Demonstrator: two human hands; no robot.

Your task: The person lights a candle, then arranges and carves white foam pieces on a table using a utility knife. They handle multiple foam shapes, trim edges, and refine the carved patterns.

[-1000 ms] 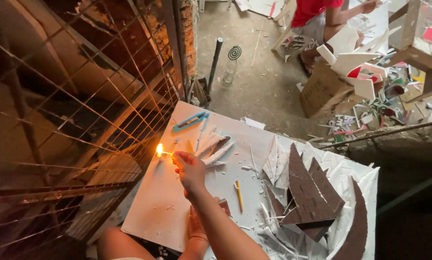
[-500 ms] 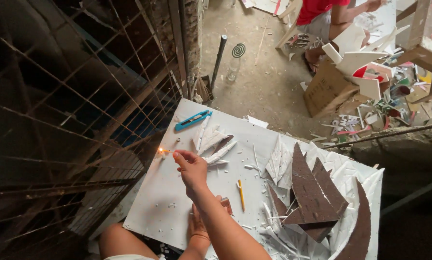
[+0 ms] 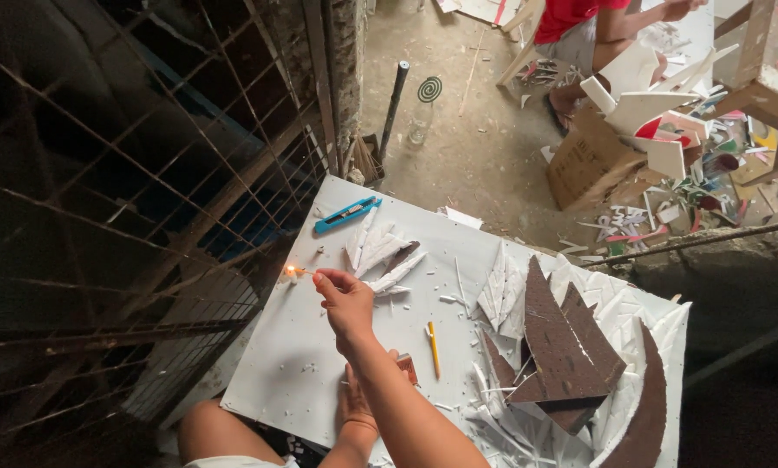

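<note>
From the head camera, the right hand point(image 3: 347, 299) reaches out over the left part of the large white foam board point(image 3: 293, 364), fingers pinched shut on a thin lit matchstick point(image 3: 300, 271) whose small orange flame sits right at the board's left edge, next to what looks like a small pale candle stub, too small to make out for sure. The left hand point(image 3: 354, 403) lies lower, near the board's near edge, mostly hidden behind the right forearm; whether its fingers are curled or flat I cannot tell, though it seems to rest beside a small reddish-brown matchbox point(image 3: 407, 367).

To do this well, the flame should be kept tilted slightly upward so it does not creep toward the fingertips, and held clear of the foam, which would probably melt or scorch easily. The white feather-shaped foam cutouts point(image 3: 380, 253) lie just beyond the hand toward the far edge, so the match is best kept low and steady, away from them.

A blue utility knife point(image 3: 347, 214) lies near the far left corner, a yellow pencil point(image 3: 434, 348) mid-board, and brown textured leaf-shaped pieces point(image 3: 562, 347) toward the right edge.
</note>
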